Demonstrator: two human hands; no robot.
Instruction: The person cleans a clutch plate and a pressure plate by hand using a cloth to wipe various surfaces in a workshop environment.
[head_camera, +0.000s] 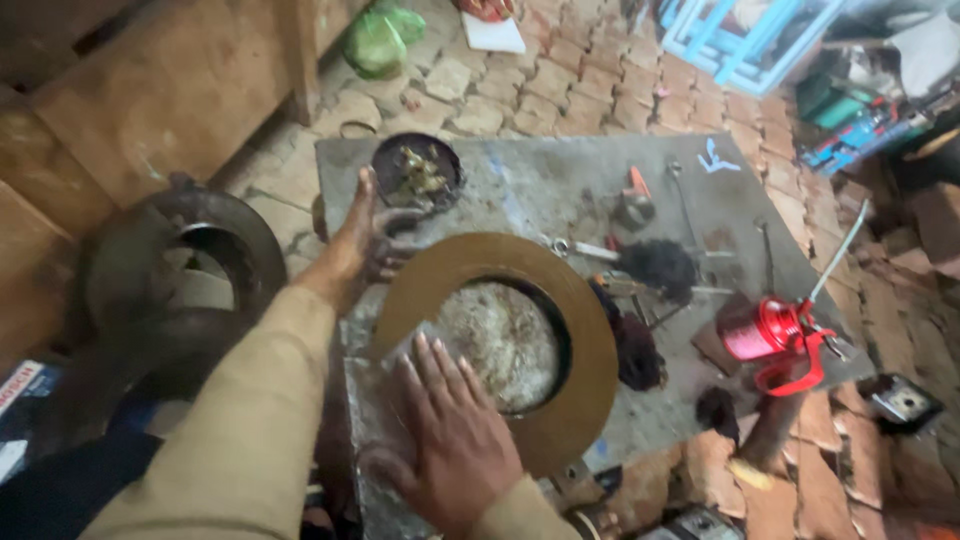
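A large flat brown ring (590, 330) is seen lying on a grey metal surface (560, 175) at the centre of the frame. Rough, pale material shows through its round opening.

Right hand (450, 435), lower centre: laid flat, fingers spread and open, pressed on a sheet of clear plastic film (400, 350) over the near-left edge of the ring. Nothing is gripped.

Left hand (362, 240), left of centre: extended with the palm open, fingers lying on the surface just beside the ring's upper-left rim and near a small dark bowl (417, 172). The bowl holds small brass-coloured parts. Whether the fingertips touch the bowl cannot be told. Both arms are covered by tan sleeves.

To the right of the ring, a dark fibrous brush (657, 265) and several thin metal tools are scattered on the surface. A red oil can (765, 330) with a long spout stands at the right edge.

At the left of the frame, a heavy dark metal disc (190, 260) rests off the surface. A green plastic bag (380, 40) lies on the brick floor (600, 80) at the upper centre. A blue frame (745, 45) is noted at the upper right.
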